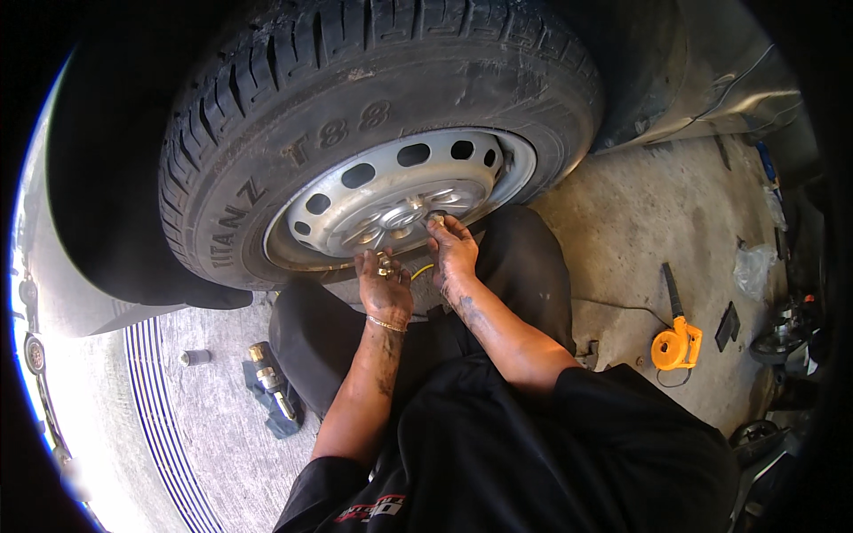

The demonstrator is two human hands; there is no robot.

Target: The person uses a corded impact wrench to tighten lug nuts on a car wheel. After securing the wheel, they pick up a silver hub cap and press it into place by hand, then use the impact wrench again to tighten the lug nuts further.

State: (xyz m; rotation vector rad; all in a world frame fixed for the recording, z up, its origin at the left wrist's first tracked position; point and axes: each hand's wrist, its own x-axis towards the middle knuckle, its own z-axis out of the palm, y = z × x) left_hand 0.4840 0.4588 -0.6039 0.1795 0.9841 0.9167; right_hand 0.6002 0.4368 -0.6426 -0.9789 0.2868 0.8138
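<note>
A black tire [355, 98] on a silver steel wheel [302, 191] fills the upper middle, mounted under a car's fender. My right hand [455, 253] is at the wheel's hub [404, 213], its thumb and fingers pinching a lug nut [437, 219] against the hub face. Just left of it, my left hand [386, 298] is turned palm up below the rim. Several brass-coloured lug nuts [385, 266] rest in its curled fingers. A bracelet circles that wrist, and dark grime marks both hands and forearms.
An impact wrench [269, 380] lies on a dark cloth [283, 422] at the left, near a grey socket [195, 357]. At the right, an orange blower [677, 345] with a black nozzle rests on concrete, beside a clear plastic bag [753, 271]. The car's body [693, 80] overhangs the upper right.
</note>
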